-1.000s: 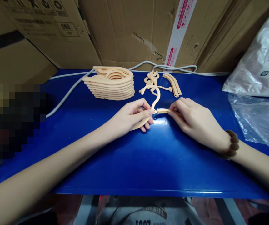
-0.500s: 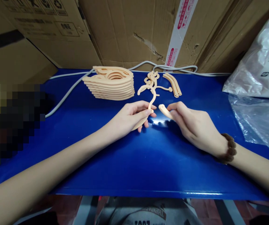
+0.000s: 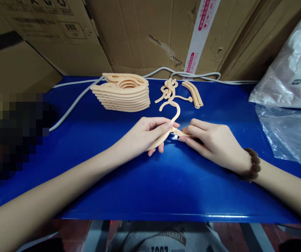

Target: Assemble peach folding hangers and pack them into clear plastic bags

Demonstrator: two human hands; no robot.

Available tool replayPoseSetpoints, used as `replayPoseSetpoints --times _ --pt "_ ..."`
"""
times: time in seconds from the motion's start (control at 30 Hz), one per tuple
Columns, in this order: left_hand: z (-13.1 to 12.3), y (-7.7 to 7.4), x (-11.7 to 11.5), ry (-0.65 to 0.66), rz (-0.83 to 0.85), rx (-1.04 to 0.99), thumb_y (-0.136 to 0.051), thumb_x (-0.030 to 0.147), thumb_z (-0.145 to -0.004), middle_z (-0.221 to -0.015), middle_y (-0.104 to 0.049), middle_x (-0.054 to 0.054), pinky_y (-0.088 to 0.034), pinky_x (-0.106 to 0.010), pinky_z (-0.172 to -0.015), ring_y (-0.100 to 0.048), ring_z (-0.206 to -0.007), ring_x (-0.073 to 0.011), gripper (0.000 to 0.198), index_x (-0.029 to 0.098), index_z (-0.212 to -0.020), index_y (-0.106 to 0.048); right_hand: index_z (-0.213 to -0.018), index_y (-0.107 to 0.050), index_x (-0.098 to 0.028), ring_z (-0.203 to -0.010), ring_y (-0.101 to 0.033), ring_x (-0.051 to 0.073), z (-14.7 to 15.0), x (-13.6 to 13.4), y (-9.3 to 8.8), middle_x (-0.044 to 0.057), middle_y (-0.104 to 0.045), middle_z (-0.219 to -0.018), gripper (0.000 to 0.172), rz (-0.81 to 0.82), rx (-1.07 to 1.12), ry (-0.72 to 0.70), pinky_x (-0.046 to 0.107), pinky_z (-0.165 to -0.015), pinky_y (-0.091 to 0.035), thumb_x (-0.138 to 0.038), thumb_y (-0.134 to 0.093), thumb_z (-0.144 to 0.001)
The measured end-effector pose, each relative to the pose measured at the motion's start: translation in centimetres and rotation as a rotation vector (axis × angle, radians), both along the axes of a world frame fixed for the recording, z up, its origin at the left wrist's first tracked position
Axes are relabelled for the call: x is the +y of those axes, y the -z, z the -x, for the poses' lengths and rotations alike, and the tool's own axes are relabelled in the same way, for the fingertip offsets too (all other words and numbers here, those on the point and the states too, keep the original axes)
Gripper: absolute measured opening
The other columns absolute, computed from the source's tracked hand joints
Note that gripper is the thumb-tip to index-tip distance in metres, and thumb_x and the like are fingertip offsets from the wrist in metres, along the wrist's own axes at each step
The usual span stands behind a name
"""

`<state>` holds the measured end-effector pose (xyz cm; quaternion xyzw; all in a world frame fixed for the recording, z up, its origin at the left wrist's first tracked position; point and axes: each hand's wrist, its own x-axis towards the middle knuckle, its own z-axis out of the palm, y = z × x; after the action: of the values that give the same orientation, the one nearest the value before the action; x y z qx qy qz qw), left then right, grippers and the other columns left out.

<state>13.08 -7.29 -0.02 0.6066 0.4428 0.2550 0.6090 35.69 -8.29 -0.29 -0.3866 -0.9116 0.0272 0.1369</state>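
Over the blue tabletop (image 3: 150,189), the left hand (image 3: 152,134) pinches a hooked hanger piece (image 3: 163,138), its hook (image 3: 178,112) pointing away; just right, the right hand (image 3: 210,141) clamps a hanger arm (image 3: 178,132) lengthwise, its end facing left toward the hook's base, seemingly touching.

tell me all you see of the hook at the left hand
The hook is pale peach, smooth and plastic-looking: a slim rod bent into an open curve, its free tip on the left. Its lower end meets a matching bar pinched in the left hand. A piece in the right hand reaches that joint; whether it touches the hook is unclear.
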Motion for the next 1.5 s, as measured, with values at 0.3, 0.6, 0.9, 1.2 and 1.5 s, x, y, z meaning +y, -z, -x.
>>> replayPoseSetpoints --times 0.3,0.6,0.9,1.2,1.5 --pt "0.38 0.23 0.11 0.062 0.039 -0.051 -0.055 0.040 -0.100 -0.055 -0.063 0.002 -0.036 -0.014 -0.038 -0.047 -0.036 -0.0056 0.036 0.017 -0.125 -0.068 -0.094 -0.065 -0.018 -0.076 -0.062 0.015 0.06 -0.02 0.06 0.006 -0.068 -0.088 0.031 -0.077 0.012 -0.018 0.026 -0.062 -0.040 -0.038 -0.044 -0.105" --pt "0.20 0.16 0.13 0.001 0.052 -0.064 -0.062 0.031 -0.093 -0.069 -0.067 -0.002 -0.046 -0.014 -0.044 -0.058 -0.052 -0.0080 0.025 0.012 -0.105 -0.074 -0.093 -0.068 -0.017 -0.074 -0.063 0.014 0.10 -0.18 -0.03 0.005 -0.069 -0.087 0.040 -0.063 0.010 -0.032 0.026 -0.061 -0.039 -0.042 -0.040 -0.106" --pt "0.07 0.14 0.03 -0.006 -0.031 0.027 -0.060 0.037 -0.094 -0.065 -0.062 0.000 -0.041 -0.015 -0.043 -0.049 -0.045 -0.0062 0.030 0.012 -0.104 -0.075 -0.097 -0.072 -0.018 -0.070 -0.061 0.012 0.13 -0.28 -0.34 0.004 -0.068 -0.085 0.045 0.045 0.040 -0.020 0.026 -0.058 -0.035 -0.045 -0.038 -0.107" --pt "-0.39 0.11 -0.54 -0.030 -0.060 0.073 -0.055 0.034 -0.097 -0.067 -0.058 0.001 -0.041 -0.017 -0.046 -0.044 -0.046 -0.0050 0.033 0.009 -0.111 -0.072 -0.091 -0.072 -0.017 -0.066 -0.060 0.012 0.20 -0.36 -0.28 0.003 -0.067 -0.080 0.046 0.053 0.035 -0.010 0.027 -0.056 -0.031 -0.044 -0.038 -0.106" --pt "-0.29 0.48 -0.73 0.011 -0.085 0.018 -0.050 0.031 -0.101 -0.076 -0.069 -0.003 -0.038 -0.015 -0.044 -0.050 -0.046 -0.0048 0.033 0.008 -0.116 -0.069 -0.091 -0.075 -0.018 -0.068 -0.061 0.012 0.41 -0.77 -0.71 0.003 -0.067 -0.081 0.046 0.158 0.062 0.032 0.027 -0.058 -0.033 -0.046 -0.041 -0.105"
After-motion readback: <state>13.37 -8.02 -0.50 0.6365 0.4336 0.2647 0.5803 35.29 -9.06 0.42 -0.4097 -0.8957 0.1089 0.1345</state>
